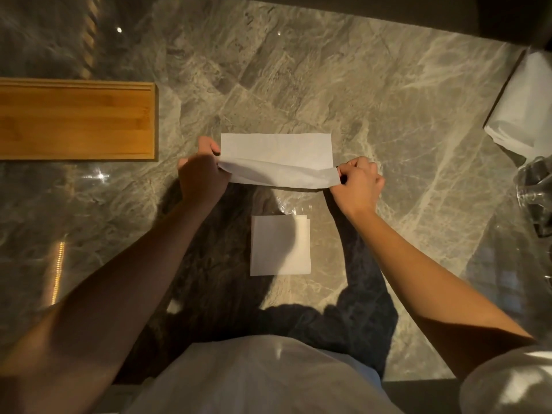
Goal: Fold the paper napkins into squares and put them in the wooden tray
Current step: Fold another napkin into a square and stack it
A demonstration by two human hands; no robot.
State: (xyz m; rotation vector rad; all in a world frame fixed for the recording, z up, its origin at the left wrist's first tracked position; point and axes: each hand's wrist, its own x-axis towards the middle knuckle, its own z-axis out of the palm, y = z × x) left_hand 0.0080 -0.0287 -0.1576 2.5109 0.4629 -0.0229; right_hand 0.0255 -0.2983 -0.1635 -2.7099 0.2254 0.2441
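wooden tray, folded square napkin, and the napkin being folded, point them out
wooden tray (74, 121), head view, on its bare floor.
folded square napkin (279, 246), head view, on its middle.
napkin being folded (277, 150), head view, on the flat upper part.

White napkins (276, 150), honey-brown wooden tray (77, 119), grey veined marble table (298, 70).

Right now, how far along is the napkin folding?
Done: one folded square napkin lies on the marble table. In hand: left hand and right hand lift the near edge of an open napkin. Left: the wooden tray holds nothing; an unfolded stack waits at right.
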